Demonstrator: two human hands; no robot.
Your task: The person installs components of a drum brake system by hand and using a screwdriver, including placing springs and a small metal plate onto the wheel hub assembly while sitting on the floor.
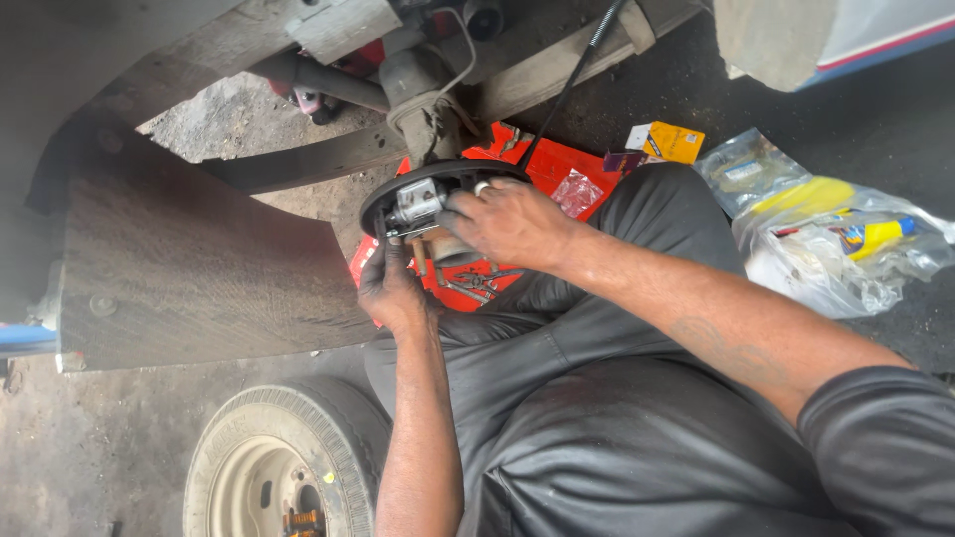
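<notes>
A round black brake backing plate sits on the end of a vehicle axle, with a silver wheel cylinder on its face. My left hand reaches up from below and grips the plate's lower edge; a thin wooden-handled tool shows beside its fingers. My right hand lies over the right side of the plate, fingers curled against the parts next to the cylinder. What my right fingers pinch is hidden.
A red tray with small metal parts lies on the ground behind the plate. A removed wheel and tyre lies at bottom left. Clear plastic bags and a yellow box lie at right. The wheel arch curves at left.
</notes>
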